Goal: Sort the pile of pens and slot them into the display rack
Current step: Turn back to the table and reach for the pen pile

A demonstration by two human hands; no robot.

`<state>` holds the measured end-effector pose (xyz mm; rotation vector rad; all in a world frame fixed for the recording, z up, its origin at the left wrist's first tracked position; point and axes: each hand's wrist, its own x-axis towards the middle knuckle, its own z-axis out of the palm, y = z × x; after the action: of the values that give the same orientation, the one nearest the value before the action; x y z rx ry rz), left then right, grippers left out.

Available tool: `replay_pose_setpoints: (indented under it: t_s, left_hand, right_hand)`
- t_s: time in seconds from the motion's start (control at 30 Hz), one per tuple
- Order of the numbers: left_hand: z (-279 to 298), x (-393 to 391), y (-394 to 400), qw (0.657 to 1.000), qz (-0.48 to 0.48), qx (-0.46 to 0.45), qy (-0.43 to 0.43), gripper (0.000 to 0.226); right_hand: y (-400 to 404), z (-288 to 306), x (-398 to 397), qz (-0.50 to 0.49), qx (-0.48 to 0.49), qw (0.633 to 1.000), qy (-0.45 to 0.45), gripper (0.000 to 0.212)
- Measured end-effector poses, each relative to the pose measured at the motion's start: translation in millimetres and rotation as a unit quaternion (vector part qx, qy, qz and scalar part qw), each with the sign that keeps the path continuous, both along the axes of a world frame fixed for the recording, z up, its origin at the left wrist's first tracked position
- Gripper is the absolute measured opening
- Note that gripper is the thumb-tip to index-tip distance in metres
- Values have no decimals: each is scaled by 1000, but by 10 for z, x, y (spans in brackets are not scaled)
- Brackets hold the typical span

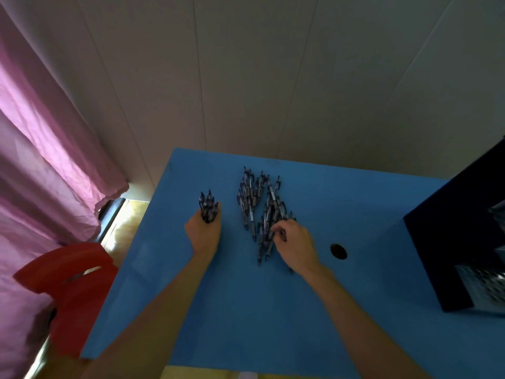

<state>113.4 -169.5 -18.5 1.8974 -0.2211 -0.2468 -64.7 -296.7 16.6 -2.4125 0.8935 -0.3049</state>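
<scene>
Nearest to the camera, two bare forearms reach out over the blue table (pixel 224 310). The right hand (pixel 296 243) lies at the near edge of the pile of pens (pixel 259 209), with its fingers curled down among the pens; it seems to pinch one or two of them, but I cannot tell for sure. The left hand (pixel 203 231) is closed around a bundle of pens (pixel 208 206), which stands up out of the fist, a little apart from the pile on its left side. The step seems to be the gathering: pens go one by one from the pile into the bundle. Next, I think the right hand must lift one pen free without dragging the others. At the far right stands a dark box (pixel 459 242); whether it is the display rack, I cannot say.
</scene>
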Motion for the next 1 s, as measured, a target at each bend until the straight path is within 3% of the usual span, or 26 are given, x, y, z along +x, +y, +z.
replay_pose_setpoints:
  t_s: [0.27, 0.4, 0.57, 0.7, 0.83, 1.0]
  left_hand:
    - [472, -260, 86, 985, -160, 7, 60, 24]
    - [705, -496, 31, 962, -255, 91, 11, 39]
    - [933, -945, -158, 917, -352, 182, -56, 36]
    - [1077, -1441, -353, 887, -410, 198, -75, 30]
    - [1214, -1998, -571, 855, -472, 190, -105, 40]
    - [1362, -2713, -835, 838, -494, 192, -130, 28]
  right_hand:
    - [167, 197, -301, -27, 12, 999, 15, 15]
    - [245, 400, -653, -72, 24, 997, 3, 16]
    - [255, 602, -1293, -151, 15, 988, -8, 15]
    - [244, 733, -1904, -211, 7, 977, -9, 18]
    - [188, 879, -2530, -259, -10, 965, -22, 17]
    - [99, 973, -3248, -315, -25, 946, -65, 12]
